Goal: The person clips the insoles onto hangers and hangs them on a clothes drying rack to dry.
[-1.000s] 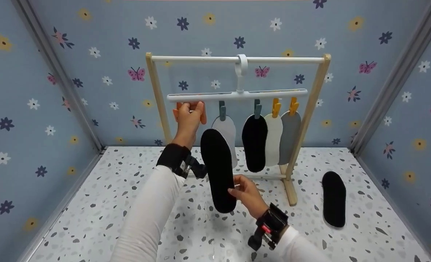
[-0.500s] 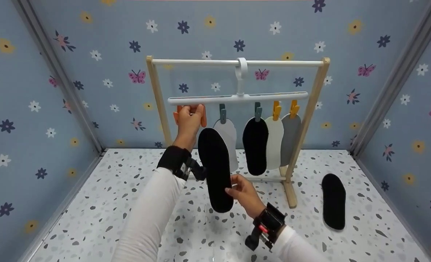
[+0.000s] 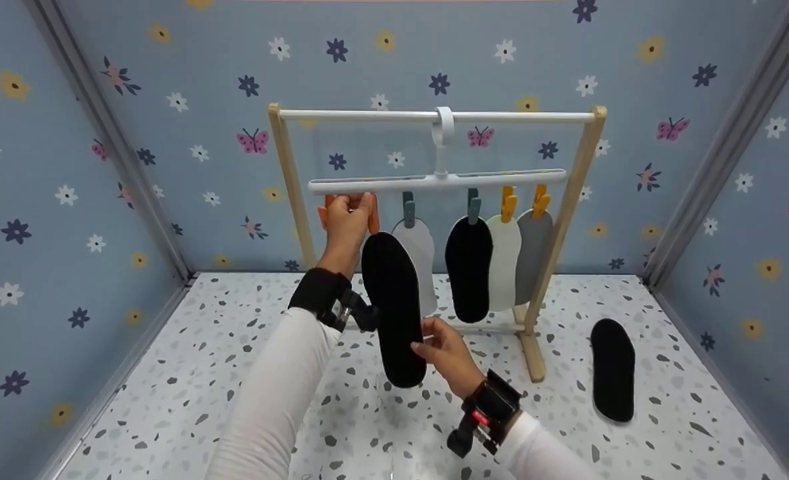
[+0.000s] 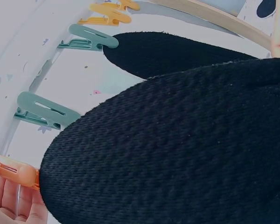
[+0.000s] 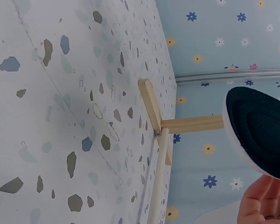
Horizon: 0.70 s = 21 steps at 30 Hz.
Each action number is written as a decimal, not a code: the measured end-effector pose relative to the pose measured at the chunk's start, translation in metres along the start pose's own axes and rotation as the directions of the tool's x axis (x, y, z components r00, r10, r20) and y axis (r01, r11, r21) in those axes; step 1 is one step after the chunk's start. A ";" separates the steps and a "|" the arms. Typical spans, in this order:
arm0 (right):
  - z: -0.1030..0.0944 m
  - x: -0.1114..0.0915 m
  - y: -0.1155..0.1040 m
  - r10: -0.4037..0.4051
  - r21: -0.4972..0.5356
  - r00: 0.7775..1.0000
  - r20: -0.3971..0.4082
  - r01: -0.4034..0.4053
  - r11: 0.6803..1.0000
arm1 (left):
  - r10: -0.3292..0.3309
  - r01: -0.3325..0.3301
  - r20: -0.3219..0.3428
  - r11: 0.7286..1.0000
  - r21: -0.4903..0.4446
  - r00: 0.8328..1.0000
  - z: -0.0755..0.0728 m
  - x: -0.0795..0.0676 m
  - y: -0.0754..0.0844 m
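My left hand [image 3: 346, 217] is raised to the left end of a white hanger [image 3: 381, 185] and pinches an orange clip [image 4: 19, 172]. A black insole [image 3: 394, 313] hangs upright just below, its rounded top right at that clip's tip. Whether the clip bites on the insole cannot be told. My right hand [image 3: 446, 353] pinches the insole's lower right edge between thumb and fingers. Another orange clip [image 3: 322, 212] shows left of my left hand. Behind the held insole, a light grey insole [image 3: 424, 257] hangs from a green clip [image 3: 408, 210], partly hidden.
Further right hang a black insole [image 3: 469, 267], a white insole [image 3: 503, 267] and a grey insole [image 3: 533, 260] on green and yellow clips. A wooden rack [image 3: 584, 153] carries the hanger. Another black insole [image 3: 613, 370] lies on the speckled surface [image 3: 168, 400] at right.
The held black insole has shifted slightly left, its top coming up to the orange clip. My right hand moved a little left with it. My left hand stays at the clip.
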State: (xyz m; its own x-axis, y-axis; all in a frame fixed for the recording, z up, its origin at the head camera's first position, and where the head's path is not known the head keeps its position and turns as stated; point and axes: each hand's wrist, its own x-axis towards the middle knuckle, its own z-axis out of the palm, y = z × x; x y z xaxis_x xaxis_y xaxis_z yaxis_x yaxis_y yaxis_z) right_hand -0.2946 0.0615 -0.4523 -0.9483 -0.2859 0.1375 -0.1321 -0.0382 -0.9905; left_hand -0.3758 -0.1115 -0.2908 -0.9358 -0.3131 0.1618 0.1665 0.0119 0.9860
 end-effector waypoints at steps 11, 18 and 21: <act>-0.001 0.002 -0.001 -0.011 -0.001 1.000 0.006 0.011 1.000 | -0.009 0.009 0.017 1.000 -0.007 1.000 0.000 -0.001 -0.003; -0.001 0.004 -0.002 -0.018 0.025 0.999 0.028 0.018 1.000 | 0.004 -0.004 0.012 1.000 -0.018 1.000 0.002 -0.001 -0.003; 0.000 0.006 -0.002 -0.024 0.031 0.999 0.029 0.023 0.999 | 0.008 -0.008 0.007 1.000 -0.013 1.000 0.003 0.000 -0.003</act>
State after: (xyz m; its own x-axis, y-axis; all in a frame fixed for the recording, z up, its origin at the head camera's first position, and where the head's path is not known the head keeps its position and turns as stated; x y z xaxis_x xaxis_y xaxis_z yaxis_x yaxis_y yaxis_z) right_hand -0.3005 0.0602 -0.4493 -0.9360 -0.3129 0.1614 -0.1453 -0.0742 -0.9866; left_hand -0.3771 -0.1092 -0.2935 -0.9367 -0.3062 0.1700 0.1778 0.0025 0.9841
